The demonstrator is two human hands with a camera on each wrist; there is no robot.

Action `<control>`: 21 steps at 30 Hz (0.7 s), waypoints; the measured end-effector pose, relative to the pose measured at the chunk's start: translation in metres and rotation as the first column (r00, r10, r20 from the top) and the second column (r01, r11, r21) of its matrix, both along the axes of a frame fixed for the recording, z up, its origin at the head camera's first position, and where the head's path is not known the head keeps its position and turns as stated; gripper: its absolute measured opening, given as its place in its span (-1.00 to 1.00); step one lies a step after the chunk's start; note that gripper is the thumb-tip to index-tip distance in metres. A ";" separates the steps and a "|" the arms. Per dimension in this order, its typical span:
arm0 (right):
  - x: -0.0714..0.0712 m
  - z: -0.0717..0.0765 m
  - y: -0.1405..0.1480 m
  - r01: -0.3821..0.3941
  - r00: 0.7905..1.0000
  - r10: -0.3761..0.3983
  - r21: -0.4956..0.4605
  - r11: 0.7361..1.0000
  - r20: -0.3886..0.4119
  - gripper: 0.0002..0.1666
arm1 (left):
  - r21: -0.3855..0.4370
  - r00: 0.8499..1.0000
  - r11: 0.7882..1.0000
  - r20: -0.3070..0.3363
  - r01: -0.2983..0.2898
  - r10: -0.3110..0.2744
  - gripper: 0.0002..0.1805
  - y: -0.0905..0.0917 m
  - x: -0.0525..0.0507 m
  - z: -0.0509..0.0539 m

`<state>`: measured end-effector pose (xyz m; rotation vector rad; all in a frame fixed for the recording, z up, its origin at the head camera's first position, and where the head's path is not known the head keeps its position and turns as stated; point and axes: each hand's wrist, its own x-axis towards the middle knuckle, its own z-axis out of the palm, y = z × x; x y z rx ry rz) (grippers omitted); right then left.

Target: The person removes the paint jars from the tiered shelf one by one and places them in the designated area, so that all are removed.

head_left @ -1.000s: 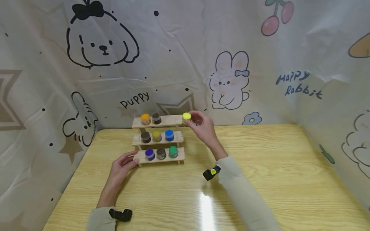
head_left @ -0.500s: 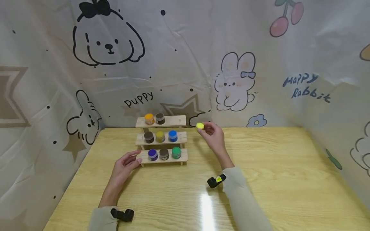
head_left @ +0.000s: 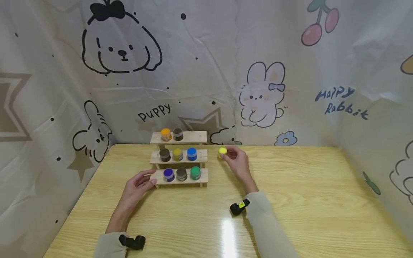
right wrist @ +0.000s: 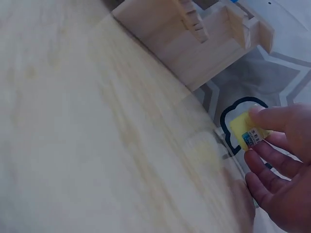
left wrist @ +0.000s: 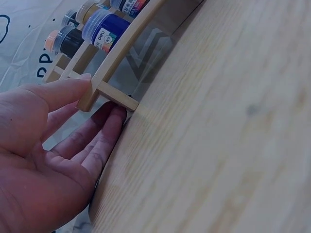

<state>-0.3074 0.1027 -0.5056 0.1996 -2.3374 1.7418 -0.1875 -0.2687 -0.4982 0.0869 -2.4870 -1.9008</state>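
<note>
A three-tier wooden rack (head_left: 202, 177) stands at the back of the table and bears several small paint jars. My left hand (head_left: 137, 187) holds the left end of its lowest tier; in the left wrist view the thumb lies against the tier's end, with the fingers (left wrist: 104, 131) below. Right of the rack, my right hand (head_left: 238, 164) pinches a yellow paint jar (head_left: 222, 152) between thumb and fingers. The right wrist view shows this jar (right wrist: 241, 130) with its label, apart from the rack and low near the table; whether it touches the table I cannot tell.
On the top tier are an orange jar (head_left: 166, 134) and a dark jar (head_left: 177, 134). Dark, mustard and blue (head_left: 191, 154) jars fill the middle; purple, dark and green (head_left: 195, 173) ones the bottom. A printed cloth wall (head_left: 206, 79) borders the wooden table (head_left: 306, 193).
My right hand has carried the yellow jar off the right end of the top tier, rightward and down towards the table. The left hand has stayed on the rack.
</note>
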 end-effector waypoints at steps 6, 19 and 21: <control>0.001 -0.002 0.003 0.016 1.000 -0.017 0.034 0.999 0.022 -0.62 | 0.032 0.999 0.999 -0.030 0.020 -0.019 -0.50 0.001 0.001 0.001; -0.001 0.000 0.005 -0.011 0.998 0.006 0.079 0.997 0.061 -0.58 | 0.057 1.000 0.998 -0.015 0.000 0.001 -0.50 -0.001 -0.002 0.004; 0.002 -0.002 0.008 -0.019 0.997 0.013 0.078 0.997 0.078 -0.55 | 0.050 1.000 0.999 -0.003 -0.007 0.007 -0.51 0.000 -0.001 0.001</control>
